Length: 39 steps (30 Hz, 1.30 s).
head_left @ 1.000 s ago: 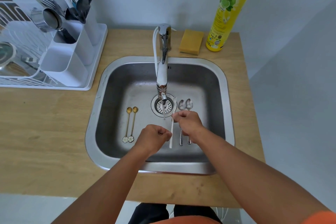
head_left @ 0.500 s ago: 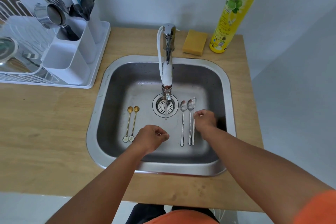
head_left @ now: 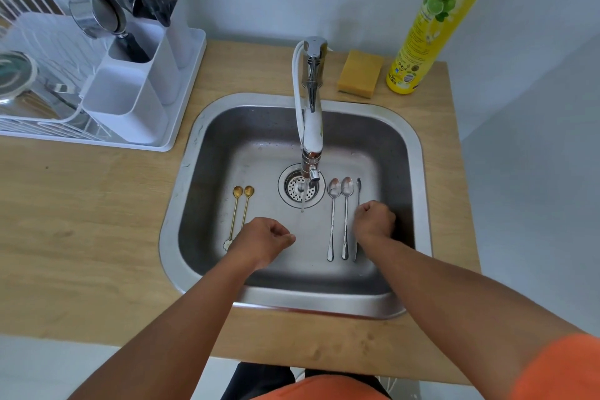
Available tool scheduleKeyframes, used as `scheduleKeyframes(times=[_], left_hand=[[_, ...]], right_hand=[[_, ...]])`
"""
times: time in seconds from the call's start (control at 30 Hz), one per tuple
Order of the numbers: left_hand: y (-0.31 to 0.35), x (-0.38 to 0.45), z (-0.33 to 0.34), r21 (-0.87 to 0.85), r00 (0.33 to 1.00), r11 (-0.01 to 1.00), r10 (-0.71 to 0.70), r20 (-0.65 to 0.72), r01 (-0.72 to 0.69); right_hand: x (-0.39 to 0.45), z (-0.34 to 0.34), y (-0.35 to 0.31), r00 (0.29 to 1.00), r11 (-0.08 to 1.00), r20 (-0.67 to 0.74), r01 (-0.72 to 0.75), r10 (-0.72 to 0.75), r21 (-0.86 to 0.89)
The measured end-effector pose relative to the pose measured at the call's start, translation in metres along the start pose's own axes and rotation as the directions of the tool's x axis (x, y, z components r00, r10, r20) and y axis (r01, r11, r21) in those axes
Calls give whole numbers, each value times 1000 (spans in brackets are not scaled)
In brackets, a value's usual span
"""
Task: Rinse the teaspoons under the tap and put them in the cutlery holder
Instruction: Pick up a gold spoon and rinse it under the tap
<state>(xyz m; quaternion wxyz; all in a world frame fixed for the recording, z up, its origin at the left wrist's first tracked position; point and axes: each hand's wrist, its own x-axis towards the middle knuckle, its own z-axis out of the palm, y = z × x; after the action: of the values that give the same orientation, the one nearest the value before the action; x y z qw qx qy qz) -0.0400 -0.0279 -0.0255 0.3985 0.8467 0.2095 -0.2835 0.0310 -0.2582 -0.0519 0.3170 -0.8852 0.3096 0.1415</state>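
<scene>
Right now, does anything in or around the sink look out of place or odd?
One thing: the third silver spoon beside the right hand lies turned on its edge, while the two silver spoons next to it lie bowl up. The tap is running a thin stream with nothing under it.

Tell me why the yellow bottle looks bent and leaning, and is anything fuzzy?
Head view: the wide lens bends things near the edges, so the bottle leans inward; the orange sleeve at the bottom corner is soft and blurred; the sink rim shows pale glare; the spoons look sharp.
</scene>
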Motion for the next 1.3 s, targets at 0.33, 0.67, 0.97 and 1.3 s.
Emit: scheduleKeyframes(times=[0.33, 0.67, 0.97, 1.3], left_hand=[[-3, 11, -16, 66, 999, 998, 0, -37, 2], [0, 17, -33, 291, 953, 949, -28, -301, 120], [-14, 36, -40, 448, 925, 863, -58, -374, 235], [-9, 43, -32, 440, 905, 843, -116, -410, 308]], right_hand=[[-1, 1, 1, 999, 999, 29, 27, -25, -46], [-4, -2, 1, 997, 995, 41, 66, -64, -69], [-6, -3, -7, 995, 995, 20, 96, -95, -29], [-3, 1, 0, 998, 993, 60, 42, -36, -108]])
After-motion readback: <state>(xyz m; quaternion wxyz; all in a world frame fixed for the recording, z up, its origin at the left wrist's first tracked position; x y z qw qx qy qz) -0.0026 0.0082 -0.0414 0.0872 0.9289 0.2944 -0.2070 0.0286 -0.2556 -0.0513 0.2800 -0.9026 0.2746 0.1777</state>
